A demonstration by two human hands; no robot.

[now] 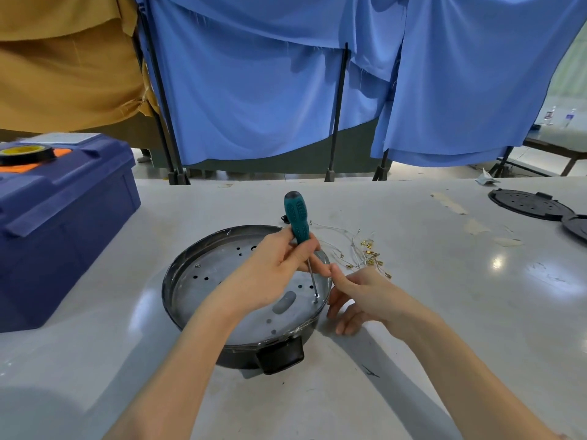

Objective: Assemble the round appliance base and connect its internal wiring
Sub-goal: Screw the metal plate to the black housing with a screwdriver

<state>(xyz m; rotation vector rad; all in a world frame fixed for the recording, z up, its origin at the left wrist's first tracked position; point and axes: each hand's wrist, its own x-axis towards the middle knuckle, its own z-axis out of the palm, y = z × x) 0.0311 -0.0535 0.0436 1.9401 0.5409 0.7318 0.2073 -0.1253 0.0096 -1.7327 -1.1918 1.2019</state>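
Screwdriver (297, 217) upright in my left hand (273, 271), fingers wrapped round the lower end of its teal handle. Its long axis runs nearly vertical, handle leaning slightly away and left. The tip points down onto a screw (316, 299) near the right edge of the round base (168, 281). The base lies flat on the table (444, 328) in front of me, its black tab (279, 357) facing me. My right hand (362, 296) holds nothing; its fingers are loosely curled beside the base's right rim. Wires (365, 252) with gold terminals lie just beyond it. A blue toolbox (63, 217) stands far left.
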